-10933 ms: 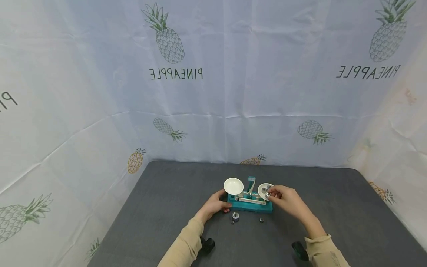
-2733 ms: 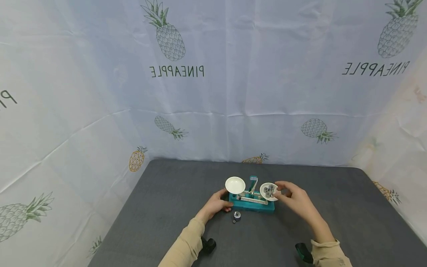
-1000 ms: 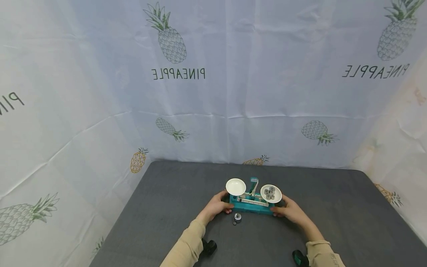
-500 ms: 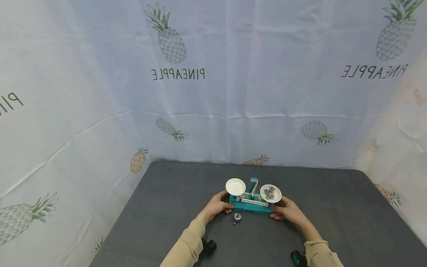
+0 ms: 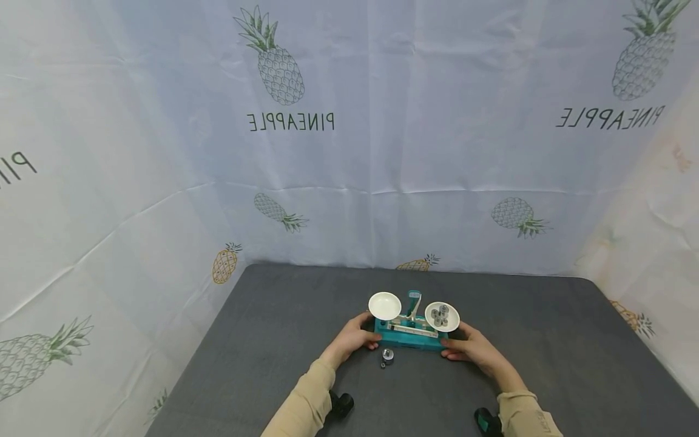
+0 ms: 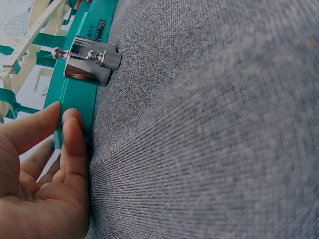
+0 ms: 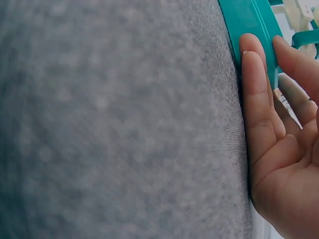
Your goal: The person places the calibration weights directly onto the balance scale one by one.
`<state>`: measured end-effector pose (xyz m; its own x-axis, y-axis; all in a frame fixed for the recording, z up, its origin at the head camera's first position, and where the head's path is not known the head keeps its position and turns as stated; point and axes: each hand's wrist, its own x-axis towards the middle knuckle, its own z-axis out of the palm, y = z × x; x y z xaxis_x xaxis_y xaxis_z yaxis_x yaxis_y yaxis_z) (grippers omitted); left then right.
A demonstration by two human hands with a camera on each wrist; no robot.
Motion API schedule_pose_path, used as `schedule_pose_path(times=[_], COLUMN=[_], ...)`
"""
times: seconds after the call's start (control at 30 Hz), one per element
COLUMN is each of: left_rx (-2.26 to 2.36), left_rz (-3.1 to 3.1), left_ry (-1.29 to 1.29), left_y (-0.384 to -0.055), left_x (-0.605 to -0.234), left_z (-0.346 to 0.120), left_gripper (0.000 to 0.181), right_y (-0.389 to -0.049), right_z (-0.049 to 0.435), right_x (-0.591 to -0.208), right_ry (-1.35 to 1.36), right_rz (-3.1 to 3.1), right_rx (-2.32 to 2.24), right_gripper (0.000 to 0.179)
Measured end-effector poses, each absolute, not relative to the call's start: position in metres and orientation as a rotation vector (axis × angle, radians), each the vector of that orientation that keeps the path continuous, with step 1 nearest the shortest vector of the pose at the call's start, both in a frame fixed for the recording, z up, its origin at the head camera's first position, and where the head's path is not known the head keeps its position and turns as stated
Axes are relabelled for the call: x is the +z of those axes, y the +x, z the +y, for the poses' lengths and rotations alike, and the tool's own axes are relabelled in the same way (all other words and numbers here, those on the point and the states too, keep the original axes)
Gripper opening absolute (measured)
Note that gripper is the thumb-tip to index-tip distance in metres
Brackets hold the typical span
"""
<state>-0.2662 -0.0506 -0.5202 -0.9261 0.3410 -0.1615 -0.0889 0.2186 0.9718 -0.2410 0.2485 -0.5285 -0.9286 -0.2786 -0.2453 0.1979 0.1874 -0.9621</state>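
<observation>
A teal balance scale (image 5: 411, 340) stands on the dark table, with a white pan at either side. My left hand (image 5: 352, 337) holds the left end of its base, thumb on top and fingers along the side in the left wrist view. At the right end, my right hand (image 5: 474, 348) grips the base in the same way. Several small metal weights (image 5: 440, 315) sit together in the right pan (image 5: 454, 326); the left pan (image 5: 384, 305) holds nothing. In front of the base stand a larger shiny weight (image 6: 82, 59) and a small one (image 6: 110, 59).
The grey cloth-covered table (image 5: 295, 315) reaches back to a pale curtain (image 5: 349, 158) printed with pineapples. Black wrist devices (image 5: 342, 404) show near both sleeves.
Earlier my right hand was placing weights into the right pan, and one small weight left the table at front right. That hand has since dropped to the base's right end. My left hand stayed put.
</observation>
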Motion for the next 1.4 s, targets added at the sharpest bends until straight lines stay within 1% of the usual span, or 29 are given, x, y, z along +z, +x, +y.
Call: schedule_pose_path(times=[0.57, 0.77, 0.93, 1.17, 1.4], left_rx=[1.786, 1.809, 1.816, 1.83, 1.802], left_rz=[2.186, 2.235, 2.328, 2.358, 2.279], left_ry=[0.251, 0.218, 0.193, 0.248, 0.304], left_y=[-0.259, -0.256, -0.253, -0.245, -0.238], left_x=[-0.52, -0.52, -0.519, -0.521, -0.525], left_z=[-0.049, -0.05, -0.051, -0.058, -0.061], left_gripper=[0.061, 0.057, 0.048, 0.031, 0.025], right_y=[-0.239, -0.239, -0.239, -0.238, -0.238], right_z=[0.248, 0.248, 0.248, 0.247, 0.247], right_x=[-0.529, -0.528, -0.527, -0.527, -0.526], right_ry=[-0.032, -0.035, -0.04, -0.041, -0.045], right_rz=[2.097, 2.106, 2.108, 2.124, 2.13], right_rx=[-1.799, -1.784, -1.776, -1.773, -1.769], right_gripper=[0.087, 0.088, 0.088, 0.087, 0.086])
